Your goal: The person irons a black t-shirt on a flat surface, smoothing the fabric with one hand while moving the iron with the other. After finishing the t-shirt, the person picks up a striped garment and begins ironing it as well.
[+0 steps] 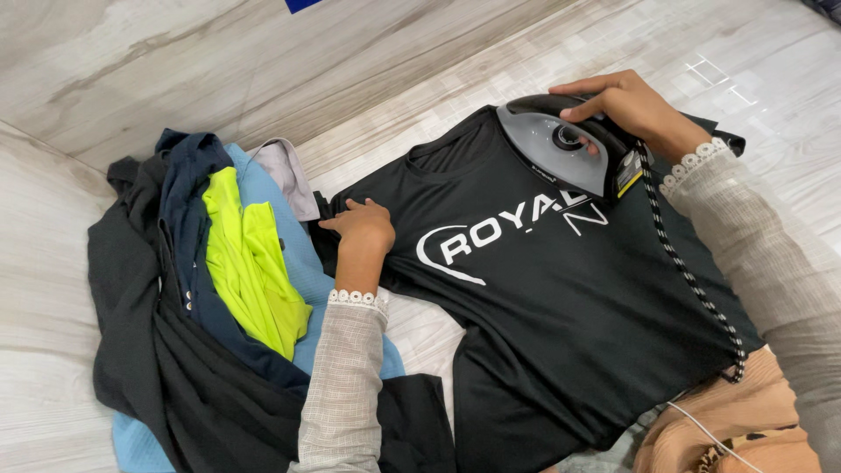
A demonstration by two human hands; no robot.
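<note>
A black T-shirt with white lettering on the chest lies spread flat on the pale surface. My right hand grips the handle of a grey and black electric iron, which rests on the shirt's upper chest near the shoulder. The iron's black-and-white braided cord trails down along my right sleeve. My left hand presses flat on the shirt's left sleeve, fingers together, holding the fabric down.
A heap of clothes sits at the left: dark grey garment, navy piece, neon yellow shirt, light blue fabric. Marbled tile floor surrounds the area. Tan patterned cloth and a thin white cable lie at bottom right.
</note>
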